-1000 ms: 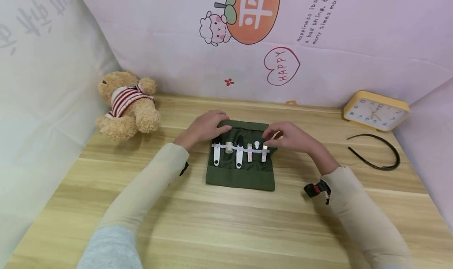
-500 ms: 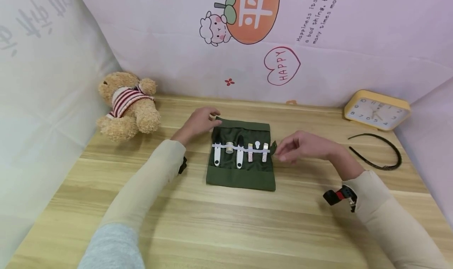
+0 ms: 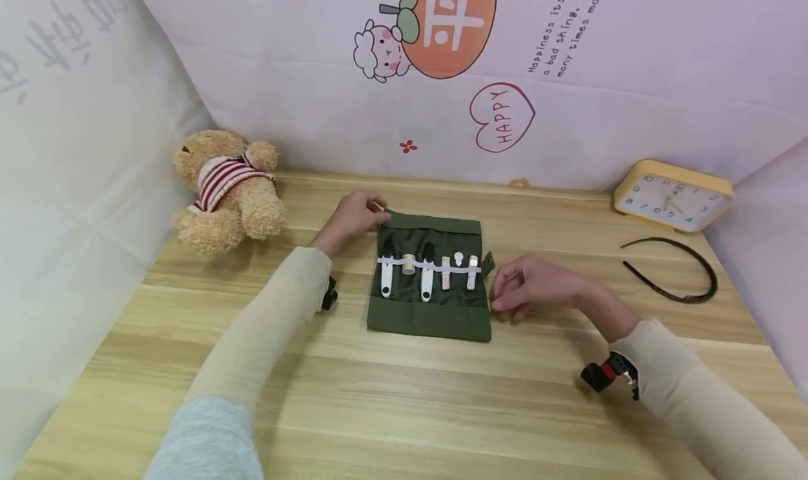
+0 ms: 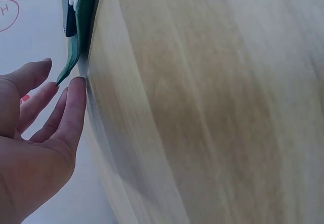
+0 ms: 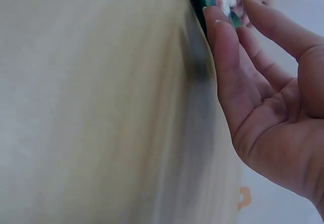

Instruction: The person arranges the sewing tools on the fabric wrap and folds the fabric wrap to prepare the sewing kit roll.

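Observation:
A dark green cloth tool roll (image 3: 429, 322) lies unrolled on the table. Its white elastic band (image 3: 435, 264) holds two white-handled tools (image 3: 426, 283) with black tops, a small cylinder (image 3: 409, 264), two slim patterned pieces (image 3: 472, 273) and a small white round-headed piece (image 3: 458, 258). My left hand (image 3: 353, 215) is at the roll's far left corner. In the left wrist view the cloth's corner (image 4: 69, 64) meets a fingertip, and the thumb stands apart. Beside the roll's right edge, my right hand (image 3: 535, 285) has loosely bent fingers, thumb apart in the right wrist view.
A teddy bear (image 3: 230, 189) in a striped shirt sits at the back left. At the back right stands a yellow clock (image 3: 672, 196), with a black headband (image 3: 703, 269) in front of it. A printed cloth wall (image 3: 303, 115) rises behind the table.
My left hand has drawn back leftward from over the roll to its corner. The right hand has left the band's right end, moving right and nearer me. The roll has stayed in place.

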### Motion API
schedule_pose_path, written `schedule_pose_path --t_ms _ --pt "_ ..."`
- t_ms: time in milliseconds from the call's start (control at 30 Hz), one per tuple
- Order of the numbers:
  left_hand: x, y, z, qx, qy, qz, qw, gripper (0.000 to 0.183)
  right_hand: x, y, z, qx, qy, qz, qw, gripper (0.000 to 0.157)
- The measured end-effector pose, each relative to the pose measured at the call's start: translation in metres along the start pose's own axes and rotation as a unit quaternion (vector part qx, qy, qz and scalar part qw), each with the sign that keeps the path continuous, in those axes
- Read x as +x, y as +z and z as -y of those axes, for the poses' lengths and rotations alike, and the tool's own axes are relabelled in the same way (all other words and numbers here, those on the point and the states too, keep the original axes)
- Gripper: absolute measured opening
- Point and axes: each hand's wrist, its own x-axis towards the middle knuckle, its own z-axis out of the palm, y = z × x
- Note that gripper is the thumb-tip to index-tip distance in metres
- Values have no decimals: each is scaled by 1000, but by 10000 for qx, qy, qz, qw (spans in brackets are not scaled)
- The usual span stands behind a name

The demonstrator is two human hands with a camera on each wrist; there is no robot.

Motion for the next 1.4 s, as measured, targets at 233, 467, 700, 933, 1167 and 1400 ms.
schedule_pose_path --t_ms 233,467,700,933,1167,1400 --pt "2 3 1 -67 -64 -89 9999 28 0 13 -4 74 189 -24 9998 22" --pt "1 8 2 -161 -128 -29 9998 27 -1 20 -5 26 162 -6 9999 21" --pt "0 9 5 -245 -181 -86 9995 28 1 26 -5 -84 123 -127 9998 23" --pt "0 7 5 -270 -190 -78 9994 28 2 30 0 -247 133 -117 9995 23" --pt "0 4 6 -346 -200 -110 9991 28 3 24 -1 -177 53 -65 9998 22" --pt "-2 -3 13 -391 -197 -167 9989 19 0 11 -2 26 23 -194 9998 19"
